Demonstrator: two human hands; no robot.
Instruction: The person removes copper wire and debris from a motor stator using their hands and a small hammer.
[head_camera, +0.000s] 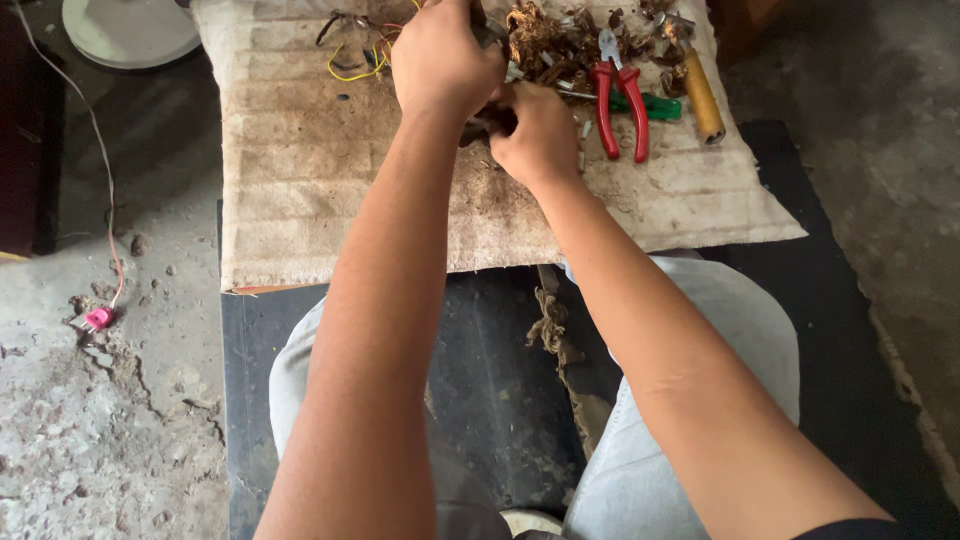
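Observation:
My left hand and my right hand are close together over a worn beige mat. Both are curled around a small dark metal part held between them, mostly hidden by the fingers. Just beyond the hands lies a heap of brown scraps and metal bits. Red-handled pliers lie to the right of my right hand, beside a green-handled tool and a wooden-handled tool.
Yellow and dark wires lie left of my left hand. A white round object sits at the top left. A pink plug on a thin cord rests on the cracked concrete floor. My knees in light jeans are below.

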